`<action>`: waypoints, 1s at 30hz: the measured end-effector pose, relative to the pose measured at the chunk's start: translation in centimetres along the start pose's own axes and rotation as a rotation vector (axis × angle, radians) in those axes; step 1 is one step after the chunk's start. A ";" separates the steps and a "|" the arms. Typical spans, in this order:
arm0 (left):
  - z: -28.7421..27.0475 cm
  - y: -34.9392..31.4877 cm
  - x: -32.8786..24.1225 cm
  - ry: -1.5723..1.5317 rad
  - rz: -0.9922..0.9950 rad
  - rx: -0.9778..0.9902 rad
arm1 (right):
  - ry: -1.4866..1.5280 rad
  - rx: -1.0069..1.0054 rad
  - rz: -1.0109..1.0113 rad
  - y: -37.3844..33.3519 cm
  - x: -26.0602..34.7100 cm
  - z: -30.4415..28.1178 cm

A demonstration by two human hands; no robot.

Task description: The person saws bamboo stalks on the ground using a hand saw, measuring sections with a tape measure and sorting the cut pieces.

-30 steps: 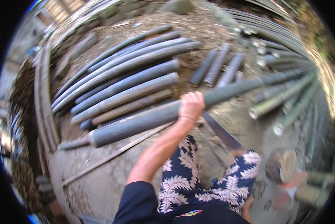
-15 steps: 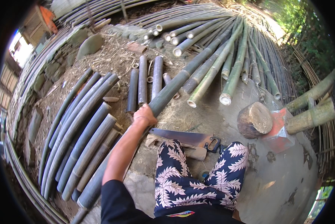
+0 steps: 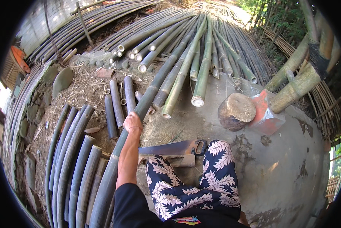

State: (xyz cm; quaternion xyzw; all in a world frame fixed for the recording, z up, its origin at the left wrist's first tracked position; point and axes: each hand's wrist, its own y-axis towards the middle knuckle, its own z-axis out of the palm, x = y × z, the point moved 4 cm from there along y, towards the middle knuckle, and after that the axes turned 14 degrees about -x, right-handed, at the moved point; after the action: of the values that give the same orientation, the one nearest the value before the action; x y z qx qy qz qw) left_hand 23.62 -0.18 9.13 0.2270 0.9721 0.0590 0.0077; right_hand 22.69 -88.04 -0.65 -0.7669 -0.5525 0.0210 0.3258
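A long dark green bamboo pole [image 3: 153, 89] runs from the far pile down past my left side to the lower edge. My left hand [image 3: 132, 122] is closed around it, knuckles up, the arm stretched forward. A handsaw [image 3: 170, 147] with a dark handle lies beside a short piece of wood [image 3: 178, 161], in front of my knees. Just left of the hand lie several short cut bamboo pieces [image 3: 118, 111]. My right hand is out of view; only a bit of skin shows at the lower edge beside my right leg.
Longer cut bamboo lengths [image 3: 81, 178] lie side by side at the left. A large pile of bamboo poles [image 3: 206, 64] fans out ahead. On the right, a wood stump [image 3: 237, 111] stands by a red-and-grey block [image 3: 264, 110] under thick bamboo posts [image 3: 296, 91]. Stones [image 3: 63, 81] border the left.
My view has turned, so the scene sits farther left and the right-hand posts show more. My left hand keeps its hold on the pole. The saw stays lying on the ground.
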 end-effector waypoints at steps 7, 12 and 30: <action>-8.1 -8.3 6.0 0.012 0.054 0.218 | -0.025 0.037 -0.061 -0.7 -2.7 -2.6; -11.3 -15.8 14.7 0.006 -0.023 0.319 | -0.091 0.014 -0.319 3.2 3.3 -2.0; -8.4 -39.8 30.0 0.190 -0.155 -0.272 | 0.294 0.428 -0.012 3.9 14.5 7.6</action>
State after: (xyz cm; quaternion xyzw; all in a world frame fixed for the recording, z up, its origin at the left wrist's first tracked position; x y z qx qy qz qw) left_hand -21.10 -23.26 13.15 0.1418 0.9660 0.2105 -0.0488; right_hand 28.65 -72.64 -3.92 -0.6720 -0.4868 0.0237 0.5575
